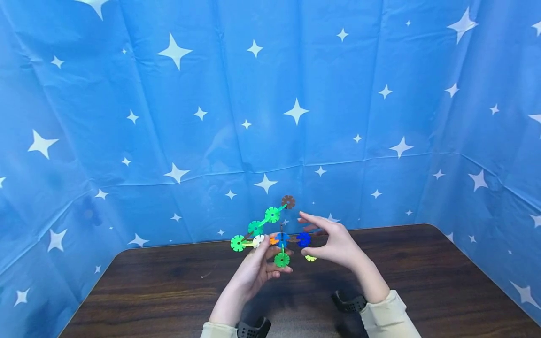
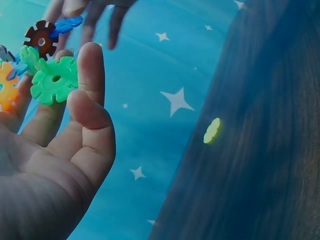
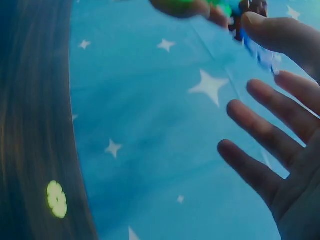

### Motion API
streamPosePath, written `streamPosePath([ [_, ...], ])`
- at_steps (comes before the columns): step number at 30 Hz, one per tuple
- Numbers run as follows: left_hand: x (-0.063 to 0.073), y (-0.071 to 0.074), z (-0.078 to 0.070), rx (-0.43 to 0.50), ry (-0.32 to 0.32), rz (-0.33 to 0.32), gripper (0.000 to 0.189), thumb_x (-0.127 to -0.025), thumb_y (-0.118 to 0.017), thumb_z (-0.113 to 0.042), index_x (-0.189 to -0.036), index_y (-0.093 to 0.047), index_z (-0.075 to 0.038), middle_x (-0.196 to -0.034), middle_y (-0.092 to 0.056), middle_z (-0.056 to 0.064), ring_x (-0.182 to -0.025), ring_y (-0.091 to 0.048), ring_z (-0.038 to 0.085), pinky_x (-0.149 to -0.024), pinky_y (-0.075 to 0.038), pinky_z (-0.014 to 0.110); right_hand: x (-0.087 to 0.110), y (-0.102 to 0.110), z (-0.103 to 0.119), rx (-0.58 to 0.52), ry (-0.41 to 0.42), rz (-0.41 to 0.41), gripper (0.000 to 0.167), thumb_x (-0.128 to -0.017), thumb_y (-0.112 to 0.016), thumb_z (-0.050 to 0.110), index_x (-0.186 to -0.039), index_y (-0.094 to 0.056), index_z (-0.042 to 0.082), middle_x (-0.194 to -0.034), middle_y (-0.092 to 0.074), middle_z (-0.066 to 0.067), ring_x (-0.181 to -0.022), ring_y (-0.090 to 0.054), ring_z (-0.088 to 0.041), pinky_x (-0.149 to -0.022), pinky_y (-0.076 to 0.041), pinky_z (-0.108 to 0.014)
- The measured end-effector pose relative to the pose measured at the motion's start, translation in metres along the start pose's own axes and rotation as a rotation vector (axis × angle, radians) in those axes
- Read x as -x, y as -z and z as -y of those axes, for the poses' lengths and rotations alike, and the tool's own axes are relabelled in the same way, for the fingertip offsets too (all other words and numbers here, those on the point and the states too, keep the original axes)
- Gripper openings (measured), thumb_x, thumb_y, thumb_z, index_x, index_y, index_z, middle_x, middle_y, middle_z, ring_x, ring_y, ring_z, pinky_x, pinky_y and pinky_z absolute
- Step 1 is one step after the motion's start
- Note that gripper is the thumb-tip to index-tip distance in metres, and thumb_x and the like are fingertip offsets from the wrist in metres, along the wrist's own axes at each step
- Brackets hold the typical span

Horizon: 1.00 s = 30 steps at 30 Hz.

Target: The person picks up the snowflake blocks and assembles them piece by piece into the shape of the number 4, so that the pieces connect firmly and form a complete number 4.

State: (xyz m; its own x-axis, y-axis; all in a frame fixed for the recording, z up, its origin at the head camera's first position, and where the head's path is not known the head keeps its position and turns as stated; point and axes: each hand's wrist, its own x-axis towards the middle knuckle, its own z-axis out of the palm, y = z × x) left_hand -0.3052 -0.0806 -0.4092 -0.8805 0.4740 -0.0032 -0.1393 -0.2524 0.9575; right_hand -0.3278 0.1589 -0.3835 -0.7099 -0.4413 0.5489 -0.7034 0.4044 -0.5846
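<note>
A chain of notched plastic discs is in my left hand [image 1: 253, 274], gripped by thumb and fingers around the white disc [image 1: 258, 241] and orange disc [image 1: 274, 241]. From there a branch of green discs [image 1: 272, 215] climbs to a brown disc [image 1: 288, 202]. A mid-blue disc [image 1: 282, 239], a lower green disc [image 2: 65, 71] and a dark blue disc [image 1: 303, 240] extend rightward. My right hand [image 1: 338, 241] is beside that dark blue end, fingers spread apart. In the right wrist view its thumb [image 3: 285, 36] overlaps the brown and blue pieces.
A loose yellow disc [image 3: 56, 200] lies on the dark wooden table [image 1: 169, 291] near its far edge, below the right hand. Behind the table hangs a blue curtain [image 1: 211, 141] with white stars, which also runs along both sides.
</note>
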Motion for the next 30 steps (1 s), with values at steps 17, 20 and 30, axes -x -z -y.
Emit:
streamPosePath([
  [17,0.001,0.006,-0.001,-0.012,-0.022,-0.029,0.082,-0.096,-0.038,-0.064,-0.151,-0.019,-0.006,-0.15,-0.029,0.027,-0.091,-0.07,0.025,-0.068,-0.049,0.023,0.022,-0.025,-0.084,-0.064,-0.401,0.119,0.069,-0.079,-0.081,0.025,-0.138,-0.052,0.001,-0.136,-0.053,-0.019,-0.116,-0.055,-0.041,-0.091,-0.046,-0.054],
  [20,0.001,0.005,-0.001,-0.013,-0.019,-0.027,0.083,-0.096,-0.038,-0.065,-0.151,-0.02,-0.006,-0.149,-0.031,0.027,-0.09,-0.07,0.025,-0.067,-0.049,0.023,0.025,-0.03,-0.092,-0.082,-0.47,0.117,0.072,-0.08,-0.081,0.024,-0.14,-0.049,-0.001,-0.136,-0.05,-0.025,-0.115,-0.053,-0.046,-0.089,-0.047,-0.054],
  [30,0.0,0.004,-0.002,0.009,-0.023,-0.016,0.076,-0.096,-0.04,-0.063,-0.146,-0.028,-0.008,-0.119,-0.06,0.008,-0.086,-0.07,0.025,-0.066,-0.049,0.025,0.024,-0.043,-0.099,-0.081,-0.564,0.081,0.059,-0.084,-0.077,0.018,-0.135,-0.055,0.0,-0.132,-0.054,-0.023,-0.118,-0.05,-0.041,-0.092,-0.044,-0.054],
])
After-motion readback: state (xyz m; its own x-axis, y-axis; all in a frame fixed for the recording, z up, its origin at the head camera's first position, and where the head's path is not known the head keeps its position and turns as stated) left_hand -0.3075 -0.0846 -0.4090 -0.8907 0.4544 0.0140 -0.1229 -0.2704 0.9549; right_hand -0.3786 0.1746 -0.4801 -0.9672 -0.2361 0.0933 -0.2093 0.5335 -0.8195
